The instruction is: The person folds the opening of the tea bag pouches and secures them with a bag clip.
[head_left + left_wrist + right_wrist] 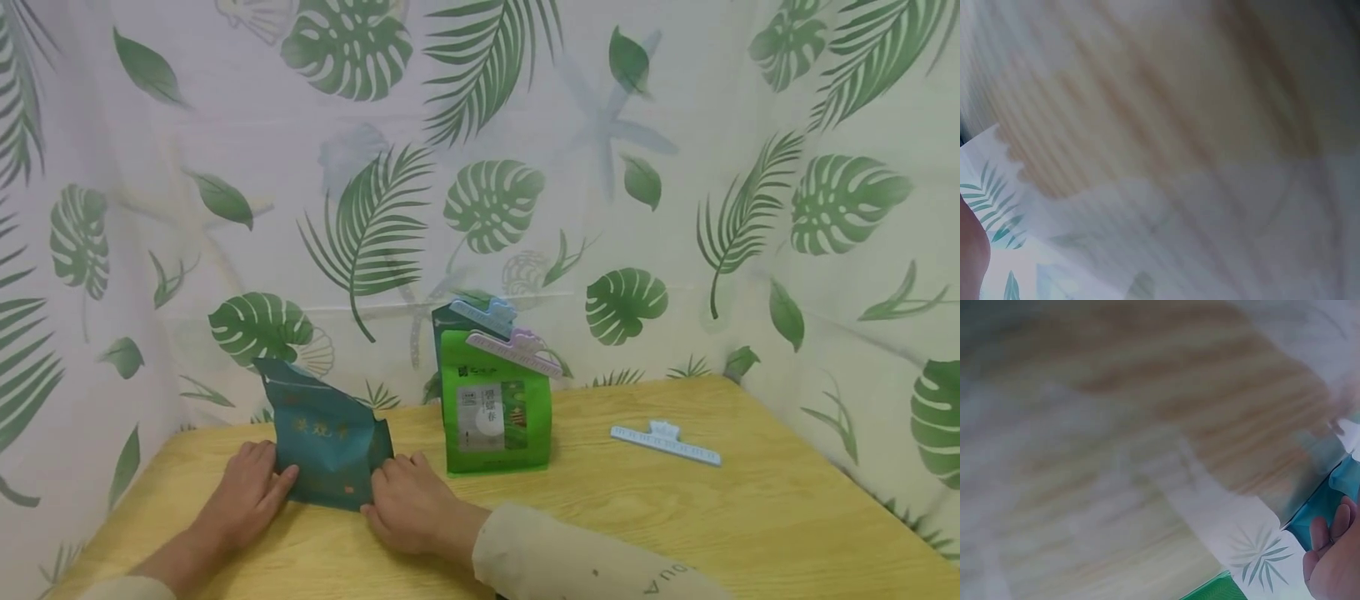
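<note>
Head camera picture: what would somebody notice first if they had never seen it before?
Probably the two hands at the front of the wooden table: the left hand and right hand press on the bottom corners of a dark teal pouch with a crumpled open top. Next is the bright green pouch standing in the middle with a lilac clip across its top. A pale blue clip lies alone to the right.

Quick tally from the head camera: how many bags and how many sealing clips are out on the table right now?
Teal bags: 2, one between the left hand and right hand, one behind the green bag
Green bags: 1
Clips: 3, blue, lilac, loose
Total: 6
</note>
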`<state>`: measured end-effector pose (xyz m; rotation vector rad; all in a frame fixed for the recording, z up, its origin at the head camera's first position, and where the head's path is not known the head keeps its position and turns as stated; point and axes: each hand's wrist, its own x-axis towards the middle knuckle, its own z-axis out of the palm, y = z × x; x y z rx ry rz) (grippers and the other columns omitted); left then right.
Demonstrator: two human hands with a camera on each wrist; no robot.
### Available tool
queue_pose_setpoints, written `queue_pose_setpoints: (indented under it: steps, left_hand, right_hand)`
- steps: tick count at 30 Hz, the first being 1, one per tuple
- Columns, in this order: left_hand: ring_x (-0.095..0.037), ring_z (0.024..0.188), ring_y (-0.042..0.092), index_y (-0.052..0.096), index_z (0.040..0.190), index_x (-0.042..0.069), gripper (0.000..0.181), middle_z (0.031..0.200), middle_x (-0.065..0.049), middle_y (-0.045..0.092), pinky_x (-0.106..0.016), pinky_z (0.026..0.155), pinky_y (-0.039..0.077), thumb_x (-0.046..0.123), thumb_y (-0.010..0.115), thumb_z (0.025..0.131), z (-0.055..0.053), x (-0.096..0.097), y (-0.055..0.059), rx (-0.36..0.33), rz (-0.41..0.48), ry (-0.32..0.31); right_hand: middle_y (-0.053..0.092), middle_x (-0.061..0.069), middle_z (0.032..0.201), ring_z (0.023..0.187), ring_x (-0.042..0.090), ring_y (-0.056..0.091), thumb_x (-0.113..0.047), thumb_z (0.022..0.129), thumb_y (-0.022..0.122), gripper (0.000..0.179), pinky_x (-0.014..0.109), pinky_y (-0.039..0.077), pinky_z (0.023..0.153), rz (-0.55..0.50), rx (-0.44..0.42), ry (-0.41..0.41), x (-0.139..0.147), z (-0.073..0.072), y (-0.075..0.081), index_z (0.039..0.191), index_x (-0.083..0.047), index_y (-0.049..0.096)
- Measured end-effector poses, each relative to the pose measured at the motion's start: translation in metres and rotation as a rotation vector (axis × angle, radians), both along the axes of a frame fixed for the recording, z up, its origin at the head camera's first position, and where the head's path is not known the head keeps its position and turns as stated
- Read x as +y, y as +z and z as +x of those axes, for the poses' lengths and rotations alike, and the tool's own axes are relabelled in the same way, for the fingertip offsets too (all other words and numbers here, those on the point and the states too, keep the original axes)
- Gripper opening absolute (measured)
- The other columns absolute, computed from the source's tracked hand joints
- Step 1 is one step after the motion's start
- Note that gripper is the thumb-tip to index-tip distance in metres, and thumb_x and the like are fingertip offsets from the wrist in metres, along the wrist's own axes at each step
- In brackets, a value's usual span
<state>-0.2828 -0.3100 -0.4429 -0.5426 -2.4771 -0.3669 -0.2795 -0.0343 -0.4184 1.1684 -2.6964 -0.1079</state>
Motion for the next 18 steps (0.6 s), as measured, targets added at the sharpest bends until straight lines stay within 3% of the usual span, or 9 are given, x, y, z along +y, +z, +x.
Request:
queue_pose_setpoints:
  steps: [18]
  left_hand:
    - [-0.013,0.083,0.036,0.049,0.090,0.013,0.014,0.082,0.007,0.042,-0.035,0.075,0.032,0.019,0.054,0.102,0.005,0.012,0.004,-0.071,0.038,-0.058]
  right_hand:
    - [0.063,0.002,0.104,0.095,0.015,0.055,-0.042,0.107,0.037,0.040,0.030,0.034,0.080,0.021,0.037,0.068,0.015,0.005,0.000,0.106,-0.012,0.062]
